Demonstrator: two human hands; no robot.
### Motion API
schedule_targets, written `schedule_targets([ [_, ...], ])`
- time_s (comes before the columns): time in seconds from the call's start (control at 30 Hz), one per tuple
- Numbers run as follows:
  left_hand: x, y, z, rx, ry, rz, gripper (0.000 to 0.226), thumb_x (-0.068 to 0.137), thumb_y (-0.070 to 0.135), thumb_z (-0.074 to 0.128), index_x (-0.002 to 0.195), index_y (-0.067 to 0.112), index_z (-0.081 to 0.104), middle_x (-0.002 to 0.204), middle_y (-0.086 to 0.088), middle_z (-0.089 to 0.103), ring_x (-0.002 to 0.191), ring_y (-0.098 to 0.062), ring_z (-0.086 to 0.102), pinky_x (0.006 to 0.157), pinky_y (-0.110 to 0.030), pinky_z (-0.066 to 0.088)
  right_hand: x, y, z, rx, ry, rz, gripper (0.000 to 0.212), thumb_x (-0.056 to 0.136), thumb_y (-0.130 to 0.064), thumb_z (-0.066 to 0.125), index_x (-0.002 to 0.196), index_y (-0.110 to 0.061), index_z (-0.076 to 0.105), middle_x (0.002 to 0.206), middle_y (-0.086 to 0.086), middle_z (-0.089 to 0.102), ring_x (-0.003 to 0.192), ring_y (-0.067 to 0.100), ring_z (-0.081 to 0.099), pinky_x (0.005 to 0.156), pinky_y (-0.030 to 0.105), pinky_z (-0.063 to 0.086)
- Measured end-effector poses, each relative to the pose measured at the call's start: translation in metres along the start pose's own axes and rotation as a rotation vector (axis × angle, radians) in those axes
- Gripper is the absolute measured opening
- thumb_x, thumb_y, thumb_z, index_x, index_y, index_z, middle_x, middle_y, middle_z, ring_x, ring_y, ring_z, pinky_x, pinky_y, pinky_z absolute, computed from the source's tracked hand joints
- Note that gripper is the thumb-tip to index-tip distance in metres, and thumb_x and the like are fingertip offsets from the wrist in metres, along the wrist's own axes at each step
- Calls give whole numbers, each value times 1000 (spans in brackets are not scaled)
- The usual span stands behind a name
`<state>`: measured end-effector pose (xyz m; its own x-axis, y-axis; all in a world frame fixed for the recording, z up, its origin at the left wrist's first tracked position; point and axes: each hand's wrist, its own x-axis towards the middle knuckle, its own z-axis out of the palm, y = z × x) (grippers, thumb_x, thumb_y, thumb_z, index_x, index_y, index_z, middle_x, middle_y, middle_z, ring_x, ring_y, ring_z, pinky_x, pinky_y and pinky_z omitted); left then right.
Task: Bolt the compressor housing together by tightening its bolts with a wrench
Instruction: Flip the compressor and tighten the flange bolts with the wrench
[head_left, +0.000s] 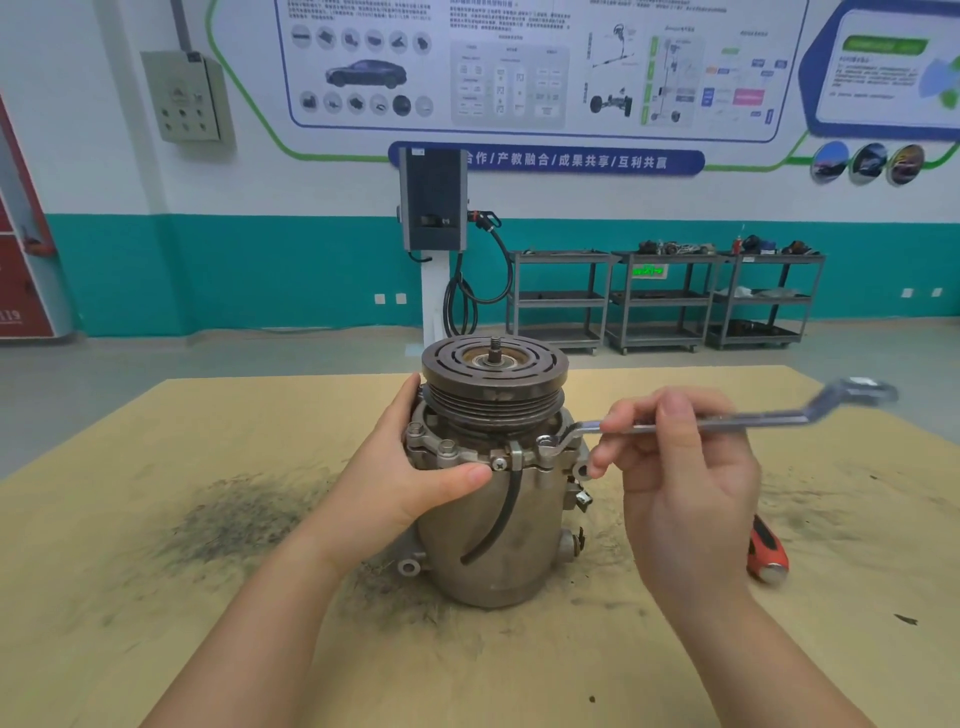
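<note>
Ahead of you, a white wall (322, 182) with a teal lower band (234, 270) carries posters (519, 67), a charging unit (434, 200) and grey shelf carts (662, 299) on grey floor (208, 358).

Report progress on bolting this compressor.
Done: two bolts sit in the flange at the left; how tight they are cannot be told. In hand: the right hand holds the wrench on a front bolt while the left hand steadies the compressor. Left: finishing it and any hidden behind.
</note>
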<state>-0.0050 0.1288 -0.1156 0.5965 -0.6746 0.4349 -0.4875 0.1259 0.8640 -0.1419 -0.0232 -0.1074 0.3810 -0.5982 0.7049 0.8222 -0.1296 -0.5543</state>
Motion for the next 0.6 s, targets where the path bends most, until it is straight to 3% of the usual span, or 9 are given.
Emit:
schedule_targets([
  [0.07, 0, 0, 0, 9, 7, -7, 74, 60, 47, 85, 123, 57, 48, 121, 30, 64, 113, 7, 61, 81, -4, 47, -11, 2, 5, -139, -16, -205, 18, 100, -27, 50, 87, -27, 63, 77, 8, 64, 55, 23, 60, 56, 37, 50],
  [0.13, 1, -1, 2, 21, 23, -10, 77, 59, 49, 85, 125, 56, 47, 121, 30, 63, 114, 6, 60, 81, -4, 47, -20, 4, 9, -275, -83, -371, 21, 101, -29, 49, 90, -23, 65, 79, 6, 62, 59, 20, 61, 57, 38, 49],
  [0.27, 2, -4, 4, 48, 55, -25, 89, 57, 54, 87, 134, 52, 42, 124, 31, 61, 116, 7, 59, 85, -7, 49, -32, 7, 13, -538, -205, -538, 21, 101, -29, 49, 95, -13, 63, 83, 1, 61, 77, 10, 60, 70, 18, 46],
  [0.37, 3, -7, 3, 80, 72, -59, 111, 53, 61, 87, 148, 42, 34, 138, 21, 56, 127, -3, 54, 106, -32, 48, -32, 5, 12, -572, -217, -534, 22, 101, -32, 49, 96, -15, 63, 86, -4, 60, 80, 5, 59, 74, 13, 44],
  [0.43, 1, -5, 2, 82, 78, -80, 120, 50, 63, 88, 153, 39, 29, 144, 15, 53, 132, -9, 52, 112, -43, 44, -29, 2, 11, -563, -245, -533, 24, 101, -34, 47, 95, -16, 62, 88, -7, 60, 82, 6, 60, 76, 15, 45],
  [0.53, 1, -4, 2, 81, 75, -80, 116, 51, 62, 88, 150, 41, 32, 143, 14, 53, 131, -12, 53, 112, -45, 43, -20, -3, 11, -334, -128, -421, 19, 102, -35, 46, 96, -27, 62, 83, -5, 61, 69, 15, 61, 69, 26, 49],
  [0.6, 1, -4, 2, 97, 78, -72, 106, 53, 60, 86, 146, 45, 36, 139, 18, 56, 128, -9, 55, 110, -43, 45, -11, -9, 10, -92, 14, -206, 16, 101, -28, 47, 93, -28, 61, 77, -1, 63, 58, 18, 59, 58, 29, 51],
])
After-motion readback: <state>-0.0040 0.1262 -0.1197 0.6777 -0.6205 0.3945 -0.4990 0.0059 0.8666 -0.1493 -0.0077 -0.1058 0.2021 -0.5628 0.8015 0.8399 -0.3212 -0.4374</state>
